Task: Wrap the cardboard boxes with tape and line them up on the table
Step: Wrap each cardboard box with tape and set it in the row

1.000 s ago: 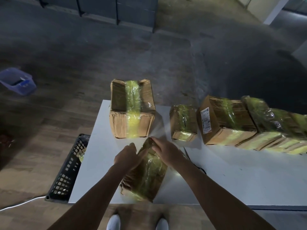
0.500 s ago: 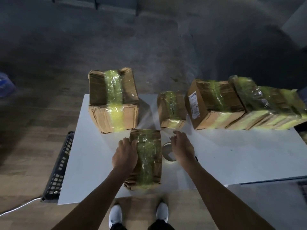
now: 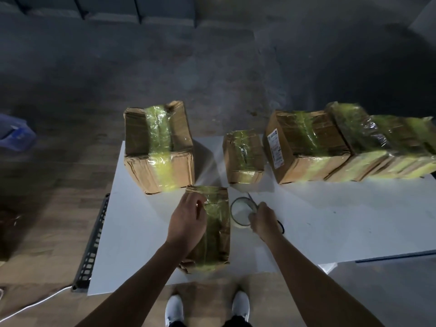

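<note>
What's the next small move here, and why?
Probably slide the near box forward into the gap between the large box and the small box: it already looks taped, the left hand rests on it, and the right hand grips the tape roll beside it.

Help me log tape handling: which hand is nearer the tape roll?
Right. The right hand holds the tape roll's right rim; the left hand rests on the wrapped box beside it.
</note>
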`<control>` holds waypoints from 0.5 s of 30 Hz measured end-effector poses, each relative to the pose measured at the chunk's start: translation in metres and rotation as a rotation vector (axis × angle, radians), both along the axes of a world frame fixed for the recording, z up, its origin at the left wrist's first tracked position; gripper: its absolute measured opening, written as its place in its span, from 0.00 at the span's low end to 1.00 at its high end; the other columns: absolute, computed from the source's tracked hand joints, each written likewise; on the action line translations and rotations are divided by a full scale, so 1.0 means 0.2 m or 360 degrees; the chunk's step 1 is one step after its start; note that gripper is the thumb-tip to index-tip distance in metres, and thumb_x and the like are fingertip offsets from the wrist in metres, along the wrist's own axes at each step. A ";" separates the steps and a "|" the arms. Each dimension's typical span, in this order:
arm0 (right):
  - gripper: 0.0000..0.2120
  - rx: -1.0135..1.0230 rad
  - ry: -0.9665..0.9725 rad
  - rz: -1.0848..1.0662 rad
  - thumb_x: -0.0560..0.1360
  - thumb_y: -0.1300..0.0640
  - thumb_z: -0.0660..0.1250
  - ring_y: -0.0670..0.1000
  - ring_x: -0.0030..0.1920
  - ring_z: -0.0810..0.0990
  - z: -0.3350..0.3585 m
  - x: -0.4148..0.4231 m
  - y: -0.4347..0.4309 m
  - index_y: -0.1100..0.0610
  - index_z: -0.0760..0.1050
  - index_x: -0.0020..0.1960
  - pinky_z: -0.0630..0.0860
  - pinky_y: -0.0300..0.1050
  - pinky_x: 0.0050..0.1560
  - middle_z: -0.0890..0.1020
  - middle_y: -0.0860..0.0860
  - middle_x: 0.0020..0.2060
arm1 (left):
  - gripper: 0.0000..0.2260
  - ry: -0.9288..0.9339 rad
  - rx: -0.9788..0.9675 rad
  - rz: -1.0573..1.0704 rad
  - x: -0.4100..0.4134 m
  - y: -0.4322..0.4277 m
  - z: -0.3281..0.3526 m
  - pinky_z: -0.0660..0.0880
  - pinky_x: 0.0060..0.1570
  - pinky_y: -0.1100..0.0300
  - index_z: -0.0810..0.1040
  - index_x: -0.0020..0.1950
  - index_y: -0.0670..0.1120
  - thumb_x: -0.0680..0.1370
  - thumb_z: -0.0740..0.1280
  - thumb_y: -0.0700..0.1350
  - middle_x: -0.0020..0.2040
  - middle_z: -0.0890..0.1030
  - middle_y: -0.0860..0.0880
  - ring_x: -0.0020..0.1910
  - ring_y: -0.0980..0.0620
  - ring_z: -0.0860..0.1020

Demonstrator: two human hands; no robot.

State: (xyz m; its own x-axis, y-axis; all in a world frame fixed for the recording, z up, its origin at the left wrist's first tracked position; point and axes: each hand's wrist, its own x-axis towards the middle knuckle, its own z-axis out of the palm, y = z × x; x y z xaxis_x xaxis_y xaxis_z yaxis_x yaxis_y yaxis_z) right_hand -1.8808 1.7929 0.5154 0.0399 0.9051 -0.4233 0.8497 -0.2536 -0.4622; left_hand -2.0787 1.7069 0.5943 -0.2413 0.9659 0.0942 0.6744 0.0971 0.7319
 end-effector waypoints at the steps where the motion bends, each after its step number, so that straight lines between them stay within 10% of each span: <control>1: 0.08 0.0069 0.0105 -0.0045 0.77 0.58 0.64 0.59 0.46 0.79 0.03 0.00 0.01 0.61 0.68 0.53 0.72 0.46 0.39 0.79 0.59 0.46 | 0.06 -0.0106 -0.0056 0.0051 0.00 0.01 0.01 0.68 0.38 0.73 0.77 0.51 0.44 0.78 0.62 0.36 0.48 0.78 0.50 0.42 0.59 0.75; 7: 0.11 0.0475 0.0561 -0.0124 0.75 0.60 0.66 0.45 0.40 0.78 0.28 -0.01 0.05 0.49 0.67 0.52 0.70 0.35 0.30 0.77 0.45 0.41 | 0.08 -0.1076 -0.0684 0.0334 0.05 0.12 0.11 0.79 0.51 0.46 0.76 0.50 0.44 0.82 0.58 0.41 0.50 0.80 0.38 0.47 0.44 0.80; 15: 0.18 0.0664 0.0478 0.0358 0.72 0.61 0.68 0.46 0.46 0.79 0.47 -0.12 0.00 0.46 0.68 0.57 0.75 0.40 0.42 0.78 0.46 0.53 | 0.07 -0.1737 -0.0887 0.0510 0.00 0.17 0.25 0.81 0.45 0.55 0.76 0.57 0.35 0.80 0.63 0.34 0.51 0.81 0.38 0.49 0.44 0.82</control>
